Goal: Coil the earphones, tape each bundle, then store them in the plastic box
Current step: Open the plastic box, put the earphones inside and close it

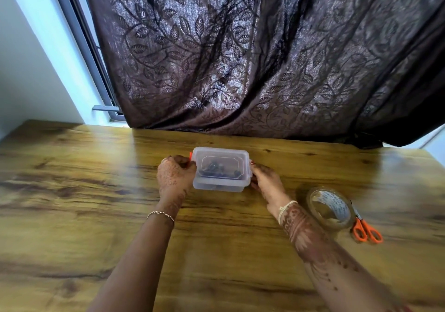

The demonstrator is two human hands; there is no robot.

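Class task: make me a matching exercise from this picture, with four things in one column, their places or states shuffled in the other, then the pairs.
1 plastic box
2 tape roll
3 scissors
4 curtain

A hangs behind the table
B orange handles, farthest right
C lid on, held between left hand and right hand
D clear, just left of the scissors

Pairs: 1-C, 2-D, 3-B, 4-A

Translucent plastic box point(221, 170), lid on, upright on the surface point(96, 191); dark earphones point(216, 168) inside. Tape roll point(331, 209) near, to its right.
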